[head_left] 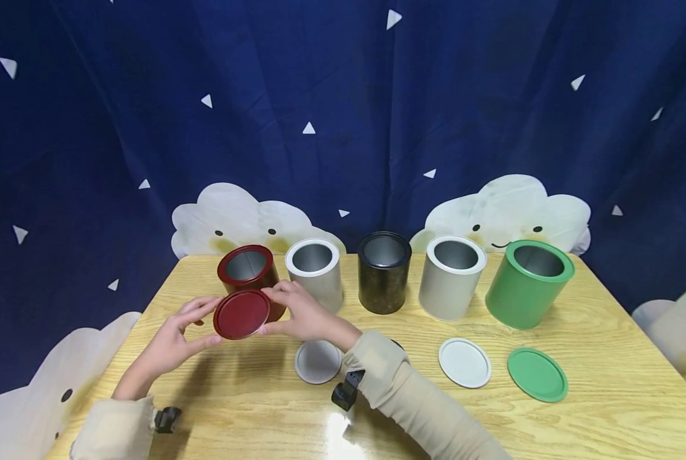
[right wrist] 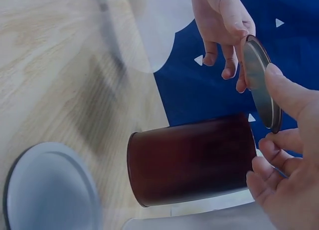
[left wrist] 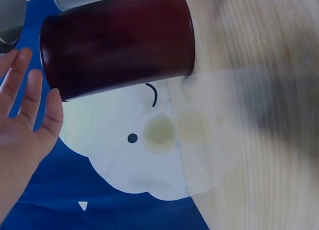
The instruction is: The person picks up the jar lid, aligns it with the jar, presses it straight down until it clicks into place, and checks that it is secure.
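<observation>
A round dark red lid (head_left: 241, 315) is held up in front of the open red can (head_left: 256, 281), its red face toward the head camera. My left hand (head_left: 172, 342) holds the lid's left edge between thumb and fingers. At the opposite edge, my right hand (head_left: 305, 314) pinches it. The lid's silvery underside (right wrist: 258, 88) shows in the right wrist view, tilted steeply. The red can (left wrist: 119, 45) stands on the table just behind the lid, and both hands are above the tabletop.
To the right stand an open white can (head_left: 331, 284), a black can (head_left: 383, 281), another white can (head_left: 449, 291) and a green can (head_left: 523, 297). Before them lie white lids (head_left: 318, 362) (head_left: 465, 363) and a green lid (head_left: 537, 375). My right sleeve mostly covers a dark lid (head_left: 398, 344).
</observation>
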Tool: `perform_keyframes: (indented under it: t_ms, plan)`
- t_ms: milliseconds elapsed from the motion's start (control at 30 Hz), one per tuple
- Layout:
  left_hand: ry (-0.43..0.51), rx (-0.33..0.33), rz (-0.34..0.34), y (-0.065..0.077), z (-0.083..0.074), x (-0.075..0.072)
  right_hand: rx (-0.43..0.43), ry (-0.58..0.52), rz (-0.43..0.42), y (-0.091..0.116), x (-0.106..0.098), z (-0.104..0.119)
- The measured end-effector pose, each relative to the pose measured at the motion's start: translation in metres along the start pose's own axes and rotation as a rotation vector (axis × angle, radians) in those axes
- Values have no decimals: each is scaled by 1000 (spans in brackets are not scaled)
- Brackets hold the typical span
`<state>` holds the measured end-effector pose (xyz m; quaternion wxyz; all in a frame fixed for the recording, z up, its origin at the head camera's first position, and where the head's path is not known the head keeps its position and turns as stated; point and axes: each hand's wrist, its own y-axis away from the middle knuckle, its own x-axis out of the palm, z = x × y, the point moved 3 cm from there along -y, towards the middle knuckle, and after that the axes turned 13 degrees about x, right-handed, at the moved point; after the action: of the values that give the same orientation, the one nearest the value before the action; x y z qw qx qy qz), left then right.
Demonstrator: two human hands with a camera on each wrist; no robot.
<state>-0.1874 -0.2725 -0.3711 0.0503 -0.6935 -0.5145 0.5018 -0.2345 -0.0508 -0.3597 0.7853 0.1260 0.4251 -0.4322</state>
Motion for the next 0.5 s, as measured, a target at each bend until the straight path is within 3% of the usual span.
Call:
perform_keyframes:
  t_ms: [233,400,500]
  plan:
    - [-75,32,-45,-8,-1,-2,-19,-65,10,-7,-6,2]
    - [-98,40,-45,-16,-8,-6,-33,-58,20,-12,-13,5]
    - [-99,31,-40,-19,-4,-9,-32,-49,21,-16,-17,6]
